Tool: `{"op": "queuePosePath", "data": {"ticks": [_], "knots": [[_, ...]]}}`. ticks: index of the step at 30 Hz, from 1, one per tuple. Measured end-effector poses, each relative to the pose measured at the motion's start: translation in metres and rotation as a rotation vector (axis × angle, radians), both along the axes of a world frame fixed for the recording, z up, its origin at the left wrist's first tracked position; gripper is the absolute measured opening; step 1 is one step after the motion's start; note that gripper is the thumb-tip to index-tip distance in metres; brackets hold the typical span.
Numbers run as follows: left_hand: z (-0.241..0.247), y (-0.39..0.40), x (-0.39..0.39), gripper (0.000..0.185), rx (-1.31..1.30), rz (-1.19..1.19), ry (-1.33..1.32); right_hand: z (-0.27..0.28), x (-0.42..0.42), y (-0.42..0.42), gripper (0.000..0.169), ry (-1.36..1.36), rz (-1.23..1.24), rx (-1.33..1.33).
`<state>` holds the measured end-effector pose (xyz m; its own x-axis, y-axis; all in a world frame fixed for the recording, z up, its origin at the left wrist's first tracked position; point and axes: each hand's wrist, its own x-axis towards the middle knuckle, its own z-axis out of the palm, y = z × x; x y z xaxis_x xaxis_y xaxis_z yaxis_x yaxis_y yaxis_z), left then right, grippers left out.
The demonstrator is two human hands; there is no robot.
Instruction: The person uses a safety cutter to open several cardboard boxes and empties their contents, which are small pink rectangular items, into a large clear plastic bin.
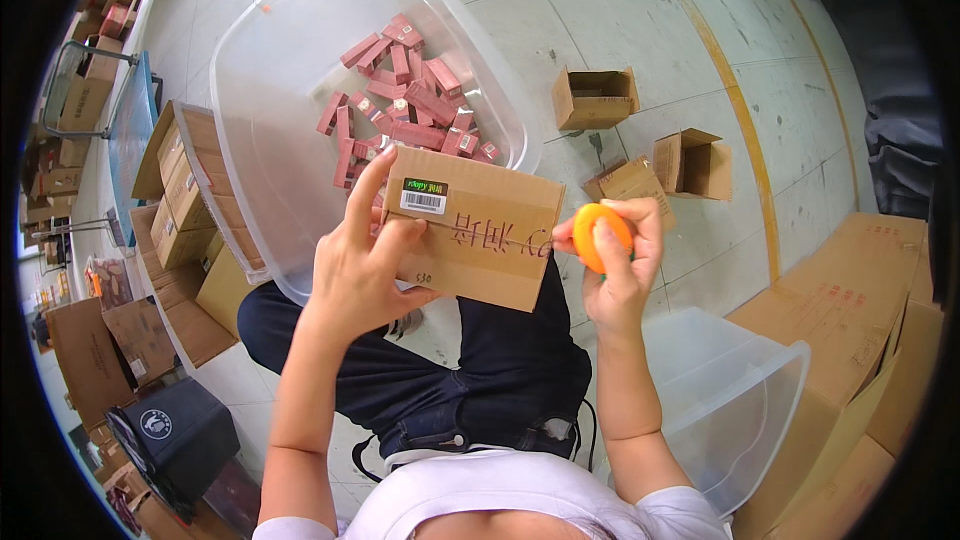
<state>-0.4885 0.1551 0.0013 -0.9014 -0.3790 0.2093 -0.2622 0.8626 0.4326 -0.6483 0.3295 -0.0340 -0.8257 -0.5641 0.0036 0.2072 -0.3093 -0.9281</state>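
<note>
My left hand [367, 262] grips the left end of a small cardboard box [480, 240], which bears a label and handwriting. At the box's right end, my right hand [622, 262] has its fingers closed around a small orange tool [602, 238], perhaps a box cutter; its tip is hidden. The box is held above my lap, over the near edge of a large translucent plastic tub [262, 90]. Inside the tub lie many small pinkish-red cartons [431, 103] in a loose heap.
Empty open cardboard boxes [592, 99] [691, 165] lie on the floor at the upper right. An open carton of boxes [180, 217] stands left of the tub. A clear plastic bin [720, 390] and large cartons [832, 300] stand at right, a dark bin [176, 427] at lower left.
</note>
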Motion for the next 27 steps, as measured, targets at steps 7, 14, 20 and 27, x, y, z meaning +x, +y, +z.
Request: {"op": "queuePosePath", "data": {"ticks": [7,14,20,27], "knots": [[0.015,-0.019,-0.016,0.061,0.127,-0.162,-0.206,-0.002,-0.011,0.006,0.014,0.031,0.161,0.086],[0.010,-0.015,-0.013,0.064,0.170,-0.160,-0.156,0.012,-0.014,0.004,0.012,0.228,0.115,0.307],[0.008,-0.015,-0.013,0.064,0.170,-0.143,-0.130,0.015,-0.015,0.004,0.013,0.242,0.113,0.318],[0.007,-0.008,-0.012,0.071,0.172,-0.102,-0.184,0.011,-0.001,0.018,0.014,0.409,0.112,0.419]]}}
